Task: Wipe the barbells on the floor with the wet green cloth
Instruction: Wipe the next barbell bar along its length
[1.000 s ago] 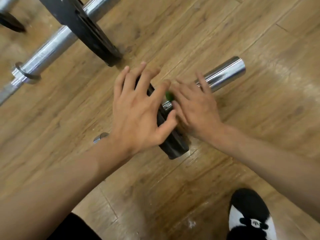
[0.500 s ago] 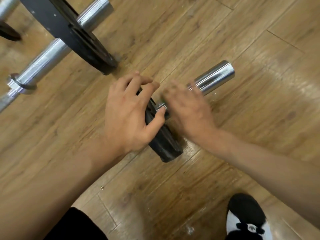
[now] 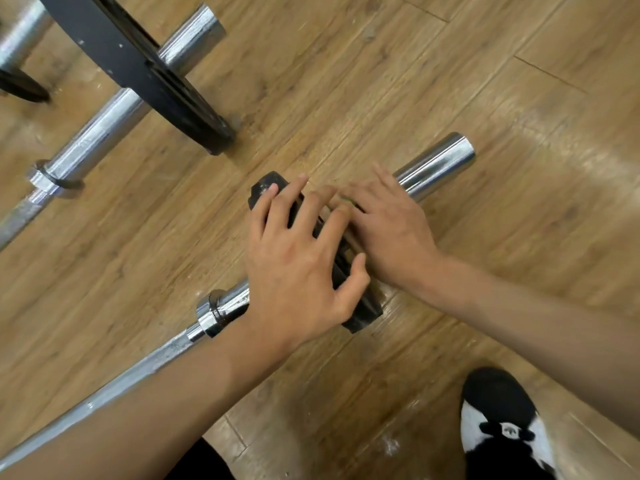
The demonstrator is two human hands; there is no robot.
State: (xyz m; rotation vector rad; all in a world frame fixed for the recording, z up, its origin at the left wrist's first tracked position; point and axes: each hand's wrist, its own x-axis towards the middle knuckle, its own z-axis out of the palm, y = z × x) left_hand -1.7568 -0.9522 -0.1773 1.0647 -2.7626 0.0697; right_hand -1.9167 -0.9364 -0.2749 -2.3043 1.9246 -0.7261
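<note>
The near barbell lies diagonally on the wood floor, with its chrome sleeve end (image 3: 436, 164) pointing to the upper right and its shaft (image 3: 104, 393) running to the lower left. A small black weight plate (image 3: 362, 315) sits on the sleeve. My left hand (image 3: 298, 271) grips this plate from above, fingers spread over its rim and thumb on its right face. My right hand (image 3: 391, 233) lies over the sleeve just right of the plate, holding the green cloth (image 3: 349, 201) against the metal. Only a sliver of cloth shows under the fingers.
A second barbell (image 3: 100, 133) lies parallel at the upper left with a large black plate (image 3: 138, 67) standing on it. A chrome collar (image 3: 214, 311) sits on the near bar. My black and white shoe (image 3: 498, 420) is at the lower right.
My right hand has slid along the sleeve next to the plate. My left-hand fingers spread out over the plate again. The view shifted, so the collar and shaft now show.
</note>
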